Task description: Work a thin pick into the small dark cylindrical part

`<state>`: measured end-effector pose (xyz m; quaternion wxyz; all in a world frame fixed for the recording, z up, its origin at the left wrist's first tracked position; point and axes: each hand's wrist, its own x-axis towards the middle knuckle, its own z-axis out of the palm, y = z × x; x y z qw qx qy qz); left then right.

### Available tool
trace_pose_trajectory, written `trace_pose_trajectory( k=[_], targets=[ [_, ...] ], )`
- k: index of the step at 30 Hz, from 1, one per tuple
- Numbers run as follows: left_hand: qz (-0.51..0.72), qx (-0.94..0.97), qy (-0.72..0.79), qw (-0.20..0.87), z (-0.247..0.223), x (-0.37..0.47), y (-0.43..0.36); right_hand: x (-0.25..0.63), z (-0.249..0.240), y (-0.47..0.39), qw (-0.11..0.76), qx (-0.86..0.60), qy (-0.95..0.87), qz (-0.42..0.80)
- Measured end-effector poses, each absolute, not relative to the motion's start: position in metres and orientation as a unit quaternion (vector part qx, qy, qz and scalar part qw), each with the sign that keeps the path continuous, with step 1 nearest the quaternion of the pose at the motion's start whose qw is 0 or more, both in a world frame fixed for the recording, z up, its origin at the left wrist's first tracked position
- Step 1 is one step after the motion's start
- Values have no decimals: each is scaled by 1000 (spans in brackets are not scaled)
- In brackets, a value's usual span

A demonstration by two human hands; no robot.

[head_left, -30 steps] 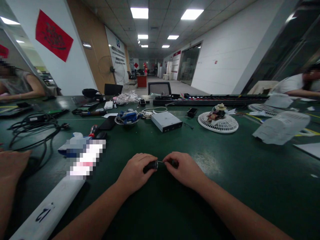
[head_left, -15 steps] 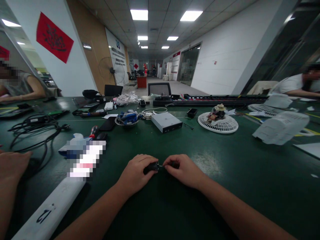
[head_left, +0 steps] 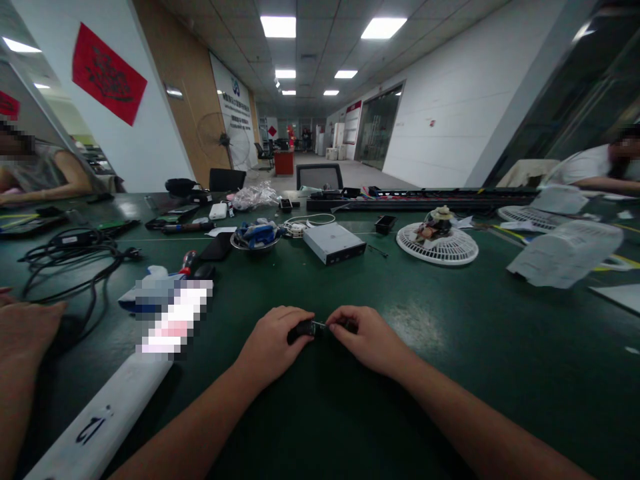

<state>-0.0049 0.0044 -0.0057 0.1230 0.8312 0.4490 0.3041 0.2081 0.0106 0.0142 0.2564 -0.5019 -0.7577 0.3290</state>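
Over the dark green table, my left hand (head_left: 280, 337) is closed around a small black block-like part (head_left: 302, 329), gripped between thumb and fingers. Its exact kind is too dark to tell. My right hand (head_left: 364, 335) faces it with thumb and forefinger pinched on a thin metal rod-like piece (head_left: 320, 324). The rod spans the narrow gap and meets the right end of the black part. Something dark shows inside the right hand's curled fingers, mostly hidden.
Ahead lie a silver disc drive (head_left: 334, 243), a metal bowl with blue items (head_left: 255, 247) and a white fan grille (head_left: 437, 252). To the left are a white power strip-like bar (head_left: 90, 417), black cables (head_left: 75, 257) and another person's hand (head_left: 30, 330). White plastic housing (head_left: 565, 255) stands right.
Both hands stay nearly in place, with only a slight shift. The thin metal piece between them sits a little higher and at a different angle.
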Motion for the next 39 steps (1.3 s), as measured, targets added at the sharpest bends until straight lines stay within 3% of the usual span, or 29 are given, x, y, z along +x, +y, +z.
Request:
trace_pose_trajectory(
  k=[6, 10, 19, 30, 39],
  targets=[
    [329, 809, 477, 98, -8, -8, 7, 211, 13, 15, 283, -576, -720, 264],
    [328, 794, 502, 103, -9, -7, 8, 210, 12, 14, 254, -587, -732, 237],
    [352, 767, 527, 103, -10, -6, 9, 195, 3, 13, 213, -506, -814, 189],
    [343, 811, 439, 177, -3, -3, 4, 199, 9, 10, 332, -470, -758, 306],
    [365, 843, 345, 193, -5, -5, 2, 198, 3, 10, 367, -467, -751, 288]
  ],
)
